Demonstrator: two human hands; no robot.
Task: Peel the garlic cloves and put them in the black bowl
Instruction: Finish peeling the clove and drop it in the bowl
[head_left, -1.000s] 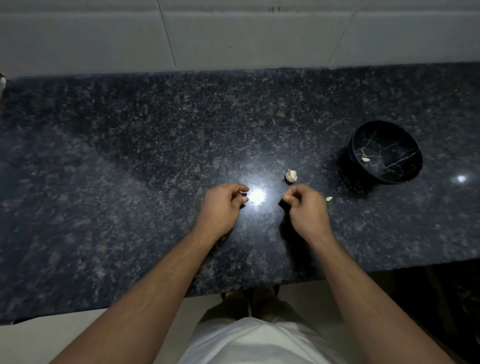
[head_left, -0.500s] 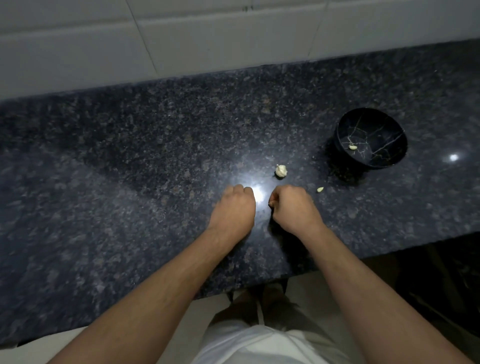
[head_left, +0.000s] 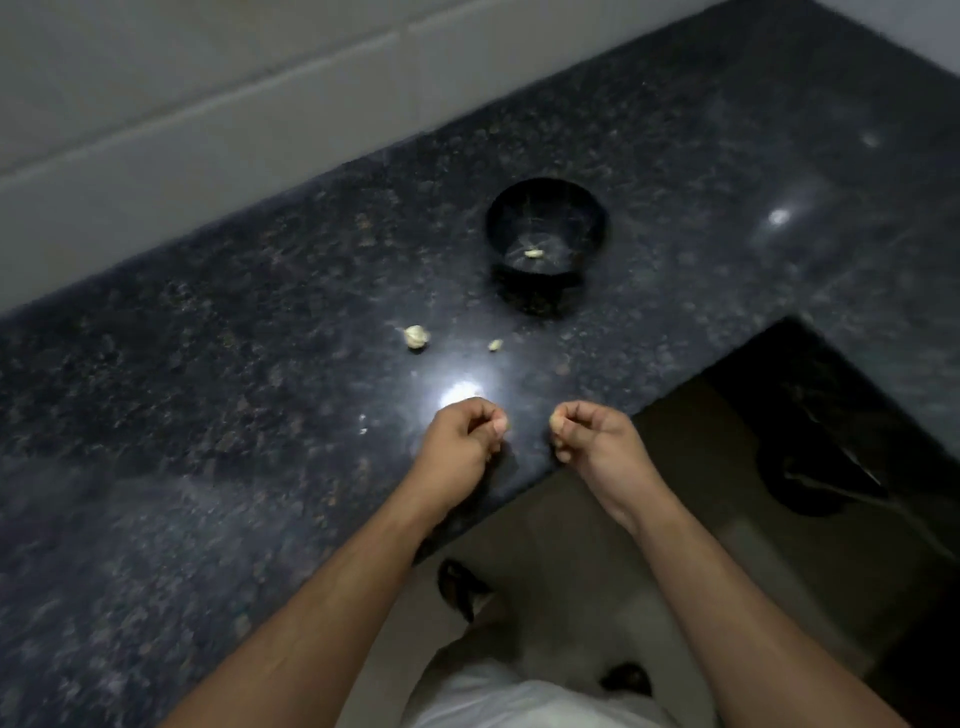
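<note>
The black bowl (head_left: 540, 292) stands on the dark granite counter (head_left: 208, 415), with one peeled clove (head_left: 533, 253) inside it. A garlic chunk (head_left: 416, 336) and a small loose clove (head_left: 495, 344) lie on the counter between the bowl and my hands. My right hand (head_left: 597, 441) is curled at the counter's corner, and its fingertips pinch a pale garlic clove (head_left: 556, 420). A little apart from it, my left hand (head_left: 462, 441) is also curled, thumb against fingers on what looks like a tiny scrap of skin.
A white scrap of peel (head_left: 362, 430) lies left of my left hand. The counter's edge runs diagonally under my wrists, with a tiled floor (head_left: 571, 571) below. A tiled wall (head_left: 208, 104) backs the counter, and a dark recess (head_left: 831, 441) opens at the right.
The view has swung, so the bowl now lies ahead instead of at the right. My hands have moved apart and drawn back to the counter's corner.
</note>
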